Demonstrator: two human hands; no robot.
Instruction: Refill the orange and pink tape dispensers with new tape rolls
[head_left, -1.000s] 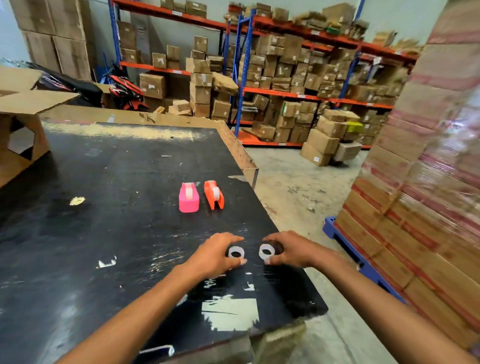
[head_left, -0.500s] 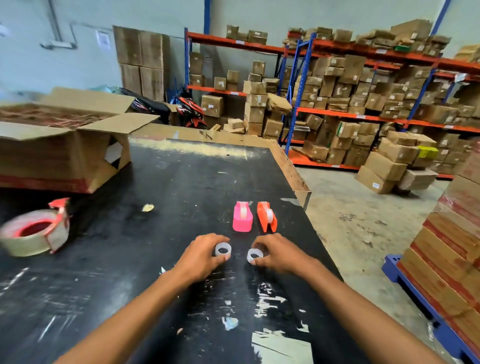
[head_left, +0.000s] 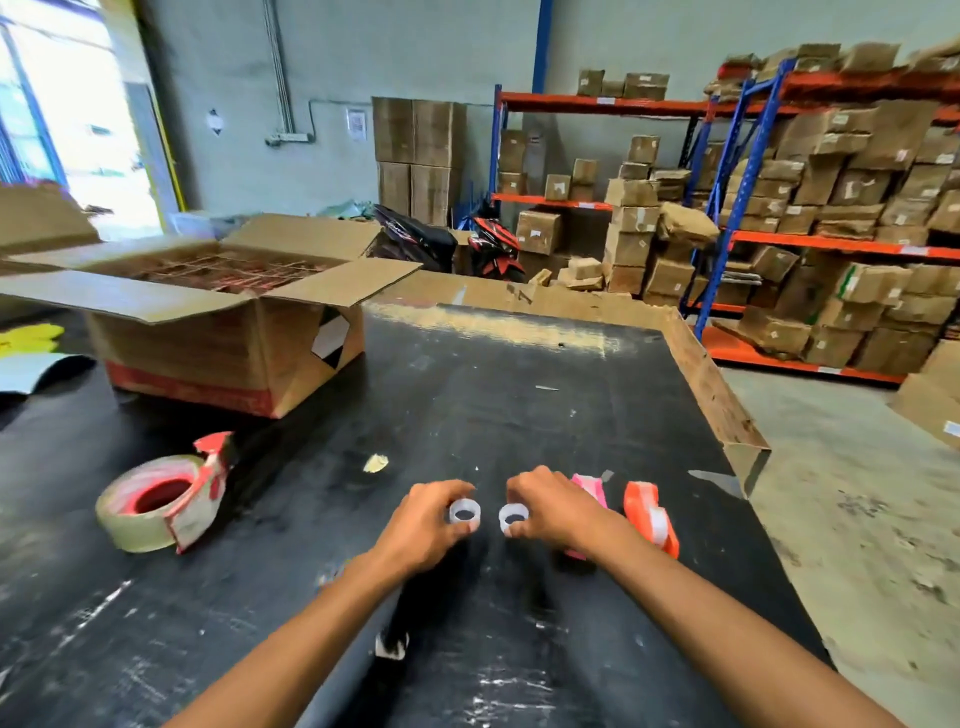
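Head view of a black, scuffed counter (head_left: 519, 374) in a warehouse. The left hand (head_left: 423, 525) pinches 1 small clear tape roll (head_left: 464, 513) between thumb and fingers; the right hand (head_left: 553, 512) pinches a 2nd small clear tape roll (head_left: 514, 516) the same way. Both rolls sit side by side, close together but apart, at or just above the counter surface; contact with the surface cannot be told.

The pink tape dispenser (head_left: 589, 491) lies just behind the right hand and is partly hidden by it. The orange tape dispenser (head_left: 652, 517) lies just to the right of the pink one, near the counter's right edge, with a strip of clear tape visible on it.

On the left of the counter lies a large roll of brown packing tape (head_left: 150, 501) in a red hand cutter. Behind it stands an open cardboard box (head_left: 228, 332) with its flaps spread. A small pale scrap (head_left: 375, 462) lies between the packing tape and the hands. Shelving racks (head_left: 753, 239) loaded with cartons fill the background on the right.
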